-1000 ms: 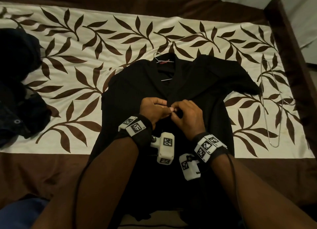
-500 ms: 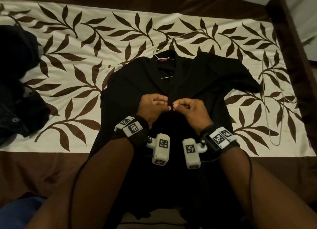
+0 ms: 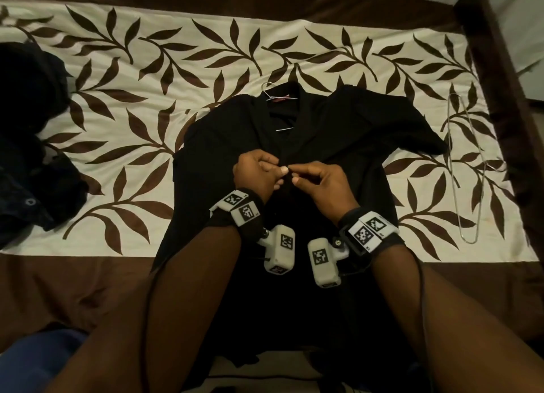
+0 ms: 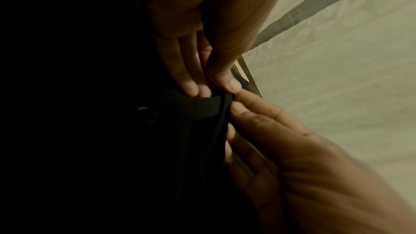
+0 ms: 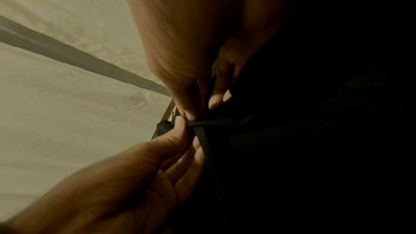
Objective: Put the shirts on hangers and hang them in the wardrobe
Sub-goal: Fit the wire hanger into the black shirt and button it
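A black shirt (image 3: 223,157) lies face up on the bed with a wire hanger inside it; the hanger hook (image 3: 266,87) sticks out at the collar. Both hands meet at the middle of the shirt front. My left hand (image 3: 279,171) pinches the fabric edge between thumb and fingers, and my right hand (image 3: 295,177) pinches the facing edge. In the left wrist view my left hand (image 4: 216,89) and right hand (image 4: 234,102) hold the dark placket, with a button (image 4: 147,114) just left of them. The right wrist view shows my right hand (image 5: 191,115) pinching the same ribbed edge.
A spare wire hanger (image 3: 468,168) lies on the leaf-patterned bedspread (image 3: 147,68) at the right. A pile of dark clothes (image 3: 26,145) sits at the left. The dark wooden bed frame (image 3: 500,83) runs along the right side.
Both hands stay pinched together on the shirt front and have shifted slightly up toward the collar. The right wrist has turned outward.
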The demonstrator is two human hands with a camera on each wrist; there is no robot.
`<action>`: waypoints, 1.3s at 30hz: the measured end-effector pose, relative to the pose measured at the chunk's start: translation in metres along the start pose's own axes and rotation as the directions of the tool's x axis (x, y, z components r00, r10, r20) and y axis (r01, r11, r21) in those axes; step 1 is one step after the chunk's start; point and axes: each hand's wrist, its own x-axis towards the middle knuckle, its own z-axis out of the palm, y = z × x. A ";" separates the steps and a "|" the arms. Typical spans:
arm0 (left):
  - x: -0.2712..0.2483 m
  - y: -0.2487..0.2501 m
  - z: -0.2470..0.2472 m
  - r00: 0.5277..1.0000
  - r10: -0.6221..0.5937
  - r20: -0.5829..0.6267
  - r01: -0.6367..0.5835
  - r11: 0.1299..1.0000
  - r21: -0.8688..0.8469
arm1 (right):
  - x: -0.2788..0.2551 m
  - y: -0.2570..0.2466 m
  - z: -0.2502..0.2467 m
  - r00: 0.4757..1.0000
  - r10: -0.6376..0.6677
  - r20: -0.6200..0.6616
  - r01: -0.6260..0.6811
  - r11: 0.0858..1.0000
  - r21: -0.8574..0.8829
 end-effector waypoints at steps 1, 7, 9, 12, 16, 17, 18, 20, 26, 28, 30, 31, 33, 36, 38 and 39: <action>0.000 0.000 0.000 0.999 -0.032 -0.028 0.032 0.999 -0.004 | -0.002 -0.001 0.000 1.000 0.003 0.014 -0.003 1.000 -0.024; -0.011 -0.011 -0.015 1.000 -0.002 -0.018 0.005 0.981 0.196 | -0.034 -0.002 -0.007 0.980 -0.131 -0.147 0.026 0.826 -0.563; -0.027 -0.020 -0.024 0.993 0.034 0.115 -0.067 0.953 0.296 | -0.052 0.000 -0.009 0.979 -0.100 -0.180 -0.048 0.740 -0.671; -0.050 -0.031 -0.033 0.950 0.117 0.290 -0.252 0.834 0.491 | -0.068 0.005 -0.010 0.994 -0.061 -0.096 -0.042 0.591 -0.806; -0.062 -0.035 -0.032 0.937 0.171 0.305 -0.329 0.727 0.603 | -0.071 -0.004 -0.010 0.986 -0.113 -0.119 -0.027 0.605 -0.796; -0.064 -0.035 -0.030 0.944 0.172 0.283 -0.315 0.729 0.607 | -0.071 -0.009 -0.011 0.986 -0.095 -0.139 -0.047 0.640 -0.767; -0.065 -0.033 -0.029 0.950 0.171 0.262 -0.302 0.727 0.616 | -0.071 -0.015 -0.012 0.986 -0.073 -0.151 -0.064 0.667 -0.742; -0.067 -0.030 -0.026 0.957 0.163 0.238 -0.281 0.710 0.646 | -0.072 -0.025 -0.017 0.989 -0.024 -0.148 -0.089 0.698 -0.710; -0.070 -0.021 -0.020 0.973 0.048 0.227 -0.194 0.705 0.682 | -0.070 -0.036 -0.021 0.996 0.091 0.006 -0.047 0.572 -0.819; -0.069 -0.018 -0.019 0.979 0.015 0.203 -0.145 0.748 0.647 | -0.068 -0.034 -0.018 0.996 0.090 0.013 -0.042 0.574 -0.818; -0.069 -0.019 -0.020 0.985 -0.007 0.172 -0.096 0.804 0.587 | -0.068 -0.033 -0.014 0.995 0.098 0.011 -0.047 0.573 -0.818; -0.069 -0.019 -0.020 0.987 -0.011 0.162 -0.082 0.826 0.557 | -0.067 -0.033 -0.011 0.995 0.100 0.008 -0.049 0.557 -0.829; -0.070 -0.019 -0.021 0.988 -0.010 0.157 -0.072 0.859 0.507 | -0.065 -0.033 -0.006 0.996 0.086 0.019 -0.028 0.521 -0.853; -0.070 -0.017 -0.021 0.988 -0.018 0.155 -0.057 0.885 0.463 | -0.062 -0.031 -0.001 0.996 0.062 0.061 0.016 0.559 -0.829; -0.070 -0.016 -0.021 0.991 -0.016 0.133 -0.047 0.891 0.451 | -0.061 -0.029 -0.001 0.993 0.111 0.043 -0.040 0.649 -0.760; -0.070 -0.017 -0.021 0.992 -0.016 0.124 -0.042 0.893 0.448 | -0.061 -0.027 -0.002 0.991 0.133 0.021 -0.079 0.700 -0.710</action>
